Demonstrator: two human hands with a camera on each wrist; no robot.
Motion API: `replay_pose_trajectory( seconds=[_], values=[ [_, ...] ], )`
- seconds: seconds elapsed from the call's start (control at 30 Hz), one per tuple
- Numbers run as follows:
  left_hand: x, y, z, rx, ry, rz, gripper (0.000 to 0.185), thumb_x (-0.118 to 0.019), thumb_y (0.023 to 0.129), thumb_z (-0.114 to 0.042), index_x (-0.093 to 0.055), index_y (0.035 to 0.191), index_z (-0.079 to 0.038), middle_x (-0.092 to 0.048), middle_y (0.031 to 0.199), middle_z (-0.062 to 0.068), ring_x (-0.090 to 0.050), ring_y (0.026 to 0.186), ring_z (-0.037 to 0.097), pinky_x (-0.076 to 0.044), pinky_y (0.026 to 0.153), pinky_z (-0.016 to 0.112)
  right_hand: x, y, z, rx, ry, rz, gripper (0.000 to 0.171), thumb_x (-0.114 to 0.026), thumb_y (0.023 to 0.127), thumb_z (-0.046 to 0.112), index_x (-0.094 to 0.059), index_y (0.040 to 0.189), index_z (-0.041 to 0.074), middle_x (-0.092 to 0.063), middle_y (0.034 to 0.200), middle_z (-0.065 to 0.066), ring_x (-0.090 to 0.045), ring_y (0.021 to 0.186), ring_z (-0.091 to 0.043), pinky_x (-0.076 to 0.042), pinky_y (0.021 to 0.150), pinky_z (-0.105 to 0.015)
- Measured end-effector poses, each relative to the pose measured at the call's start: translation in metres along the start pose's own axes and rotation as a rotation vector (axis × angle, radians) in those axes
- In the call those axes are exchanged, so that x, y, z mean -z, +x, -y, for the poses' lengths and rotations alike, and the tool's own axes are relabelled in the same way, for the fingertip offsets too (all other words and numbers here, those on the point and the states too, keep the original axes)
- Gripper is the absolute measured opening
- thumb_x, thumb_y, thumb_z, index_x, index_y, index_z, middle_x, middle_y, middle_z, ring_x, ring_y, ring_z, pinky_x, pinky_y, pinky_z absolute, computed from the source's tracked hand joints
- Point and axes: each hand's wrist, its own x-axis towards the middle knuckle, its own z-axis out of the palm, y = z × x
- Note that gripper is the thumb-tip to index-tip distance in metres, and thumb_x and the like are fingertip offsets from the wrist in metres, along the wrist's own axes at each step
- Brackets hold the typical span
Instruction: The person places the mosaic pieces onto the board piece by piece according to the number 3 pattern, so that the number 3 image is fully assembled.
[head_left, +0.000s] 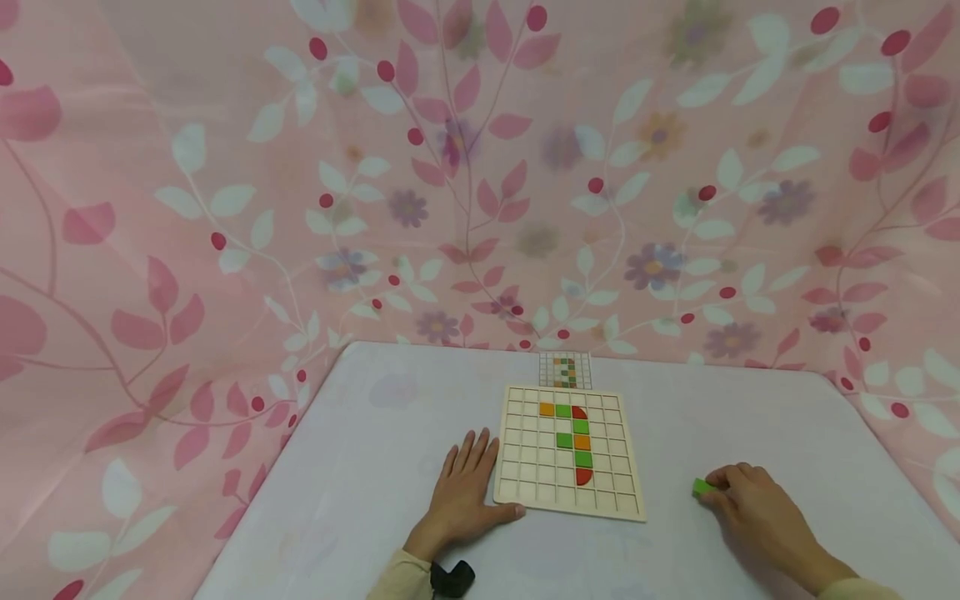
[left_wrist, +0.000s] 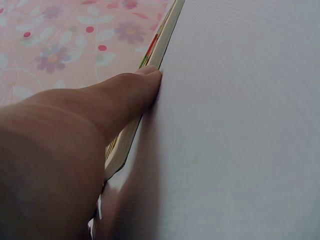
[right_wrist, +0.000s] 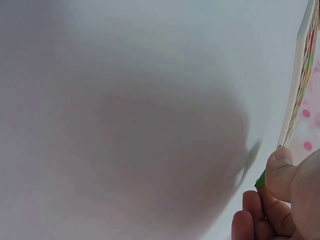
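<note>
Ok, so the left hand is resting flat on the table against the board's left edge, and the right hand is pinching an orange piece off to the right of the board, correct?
Not quite: the piece pinched by the right hand is green, not orange, as the head view shows. The rest holds: the left hand rests flat on the table against the left edge of the board.

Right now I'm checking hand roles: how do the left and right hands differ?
The left hand lies flat, fingers straight, thumb against the board edge; the right hand is curled, pinching a green tile off the board. Both rest on the table.
</note>
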Motion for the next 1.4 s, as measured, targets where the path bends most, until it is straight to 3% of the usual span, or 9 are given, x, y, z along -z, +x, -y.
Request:
replay_pose_trajectory(
  seconds=[0.23, 0.6, 0.97, 1.4],
  values=[
    [0.002, 0.002, 0.0, -0.004, -0.013, -0.007, 0.109, -0.061, 0.078, -0.075, -0.023, 0.158, -0.013, -0.015, 0.166, 0.007, -0.007, 0.153, 0.031, -0.009, 0.12, 0.056, -0.004, 0.01, 0.022, -0.018, -0.003, 0.064, 0.019, -0.08, 0.082, 0.023, -0.07, 0.092, 0.01, -0.061, 0.084, 0.005, -0.053, 0.082, -0.016, -0.049, 0.066, -0.032],
    [0.002, 0.002, 0.0, -0.011, -0.003, -0.009, 0.109, -0.06, 0.078, -0.076, -0.024, 0.158, -0.012, -0.016, 0.166, 0.008, -0.008, 0.153, 0.031, -0.01, 0.12, 0.056, -0.008, 0.022, 0.045, 0.04, 0.004, 0.046, 0.021, -0.082, 0.08, 0.026, -0.069, 0.093, 0.015, -0.059, 0.084, 0.009, -0.05, 0.081, -0.01, -0.048, 0.067, -0.03],
    [0.002, 0.001, 0.0, -0.018, -0.007, -0.003, 0.11, -0.057, 0.078, -0.078, -0.024, 0.158, -0.011, -0.015, 0.166, 0.008, -0.007, 0.153, 0.031, -0.01, 0.12, 0.056, -0.019, 0.037, 0.074, 0.044, 0.045, 0.098, 0.022, -0.081, 0.081, 0.028, -0.07, 0.094, 0.015, -0.058, 0.084, 0.01, -0.049, 0.082, -0.009, -0.049, 0.069, -0.029],
    [-0.001, 0.0, 0.001, -0.009, 0.0, -0.007, 0.11, -0.056, 0.078, -0.08, -0.022, 0.159, -0.013, -0.013, 0.166, 0.006, -0.006, 0.154, 0.03, -0.009, 0.121, 0.055, -0.032, 0.049, 0.101, 0.103, 0.091, 0.062, 0.023, -0.083, 0.079, 0.031, -0.069, 0.091, 0.017, -0.057, 0.082, 0.012, -0.049, 0.08, -0.006, -0.049, 0.07, -0.028]
  ],
)
